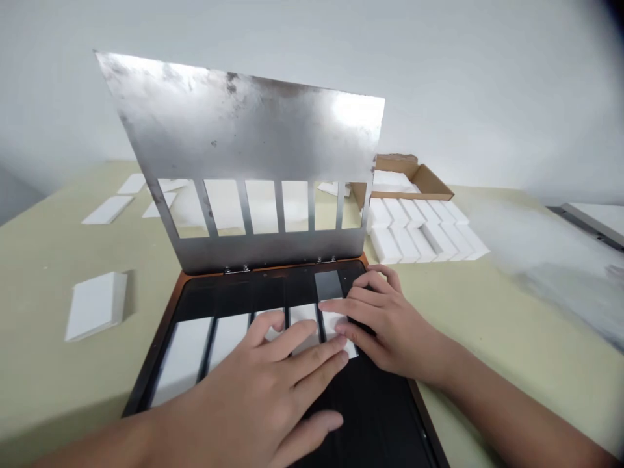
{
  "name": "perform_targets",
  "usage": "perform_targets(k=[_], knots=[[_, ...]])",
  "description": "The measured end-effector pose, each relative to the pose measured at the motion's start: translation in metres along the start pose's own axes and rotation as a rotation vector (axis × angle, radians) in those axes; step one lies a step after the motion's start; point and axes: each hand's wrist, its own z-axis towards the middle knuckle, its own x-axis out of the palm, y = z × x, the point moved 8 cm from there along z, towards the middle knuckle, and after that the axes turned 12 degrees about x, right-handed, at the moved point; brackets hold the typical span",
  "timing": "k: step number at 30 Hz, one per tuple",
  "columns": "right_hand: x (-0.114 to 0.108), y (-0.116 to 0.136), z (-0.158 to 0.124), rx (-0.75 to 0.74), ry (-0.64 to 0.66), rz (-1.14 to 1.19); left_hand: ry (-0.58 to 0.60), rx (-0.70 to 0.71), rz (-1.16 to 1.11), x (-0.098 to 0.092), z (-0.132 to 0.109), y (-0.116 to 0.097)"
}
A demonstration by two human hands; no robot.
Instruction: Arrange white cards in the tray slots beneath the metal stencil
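Observation:
A black tray point(287, 305) with an orange-brown rim lies in front of me, divided into long slots. White rectangular blocks lie in several slots. My left hand point(258, 383) rests with spread fingers on the middle blocks, including a white block point(305, 316). My right hand point(383, 325) lies with its fingers over another white block point(336, 328) in a slot further right. Beyond those fingers, a dark grey slot point(327, 286) shows no block. A steel plate with a row of long cut-outs point(238, 130) stands raised on hinges along the tray's far edge.
Rows of white blocks point(414, 231) stand on the pale green table point(49, 260) behind the plate, next to an open cardboard box point(414, 179). Loose white blocks point(96, 305) lie at the left. A flat grey panel point(595, 221) sits at the far right.

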Motion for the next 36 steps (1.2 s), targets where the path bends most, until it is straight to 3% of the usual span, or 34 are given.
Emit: perform_targets(k=[17,28,36], knots=[[-0.003,0.005,-0.002,-0.025,0.066,0.079,0.026,-0.126,0.027,-0.001,-0.008,0.009],[0.002,-0.001,0.000,-0.003,0.058,0.039,0.072,-0.077,0.036,-0.002,-0.005,0.009],[0.006,-0.014,0.002,0.161,-0.009,-0.140,0.094,-0.044,0.057,0.005,-0.006,0.005]])
